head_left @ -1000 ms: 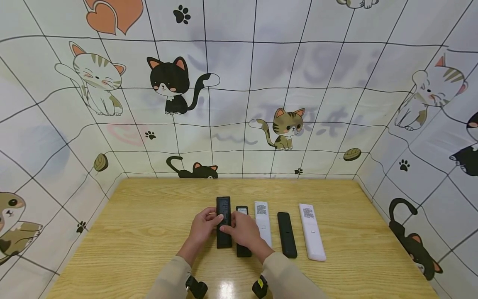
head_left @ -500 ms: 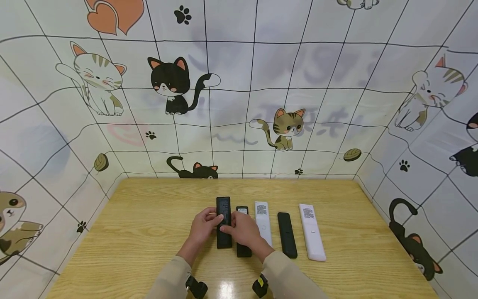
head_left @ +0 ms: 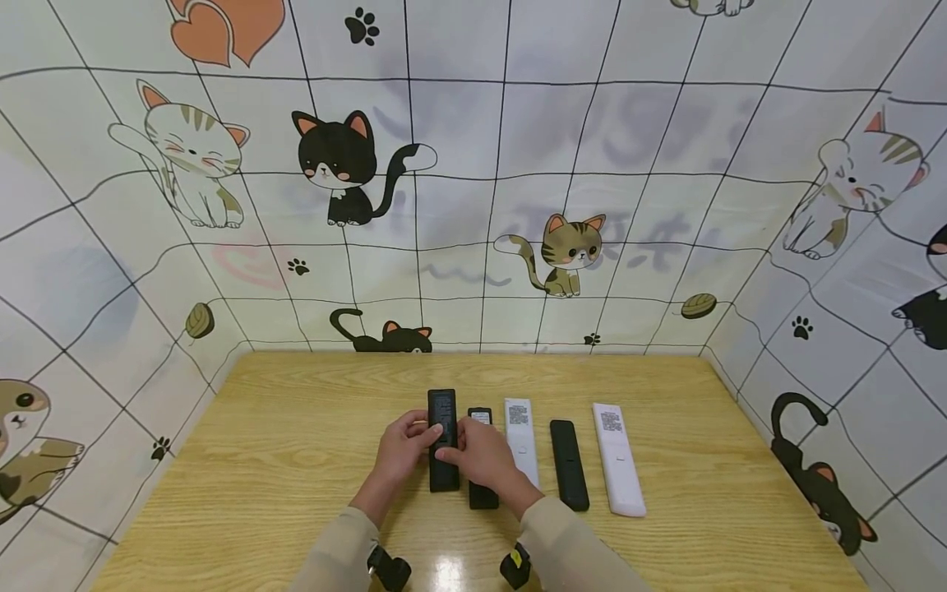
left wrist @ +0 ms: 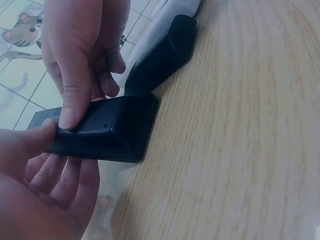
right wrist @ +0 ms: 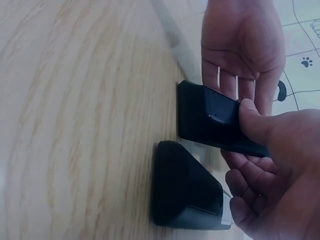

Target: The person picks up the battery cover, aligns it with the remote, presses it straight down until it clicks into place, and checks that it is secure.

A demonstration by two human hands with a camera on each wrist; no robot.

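Observation:
A black remote control (head_left: 443,473) lies back side up between my hands, its near end low at the table. My left hand (head_left: 402,448) grips it from the left, thumb on its edge and fingers along the side and underneath. From the right, my right hand (head_left: 484,454) holds the same remote, its thumb pressed on the back cover (right wrist: 225,108) and its fingers bent at the far side. In the left wrist view, both thumbs sit close together on the remote (left wrist: 127,131). A second black remote (head_left: 483,497) lies partly hidden under my right hand.
To the right, a white remote (head_left: 520,440), another black remote (head_left: 570,464) and a longer white remote (head_left: 620,460) lie in a row on the wooden table (head_left: 296,493). A cat-patterned cloth wall (head_left: 459,205) stands behind and at both sides.

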